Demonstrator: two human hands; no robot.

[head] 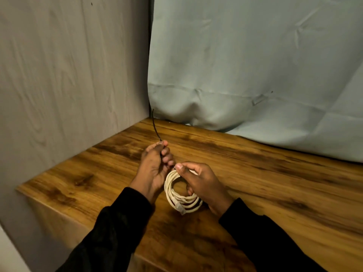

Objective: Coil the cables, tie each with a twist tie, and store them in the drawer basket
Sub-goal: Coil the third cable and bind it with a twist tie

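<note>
Over on the left stands a pale wood-grain wall panel (pixel 68 75), meeting the tabletop (pixel 275 183) at its back corner. Just right of that corner a thin black twist tie (pixel 156 126) pokes upward and slightly left — its lower part disappears into the left hand (pixel 155 165), whose thumb and curled fingers pinch it. How far the tie runs inside the fist is hidden. The hand hovers over the tabletop, its black sleeve (pixel 110 232) running off the bottom edge.

Beside it, nearly touching, the right hand (pixel 198 181) has its grip round a coiled white cable (pixel 176 193): thumb and forefinger pinch the top of the coil, the other fingers curl through or behind the loop — exactly which I cannot make out. The coil is held on edge just above the wood, several turns thick, with a pale connector (pixel 179 208) lying across its lower part. Whether the tie already reaches the cable is unclear; the spot where the two hands meet is blurred.

Farther right, a light blue-green cloth (pixel 255 65) hangs behind the tabletop, creased, its lower hem bunched on the wood.
</note>
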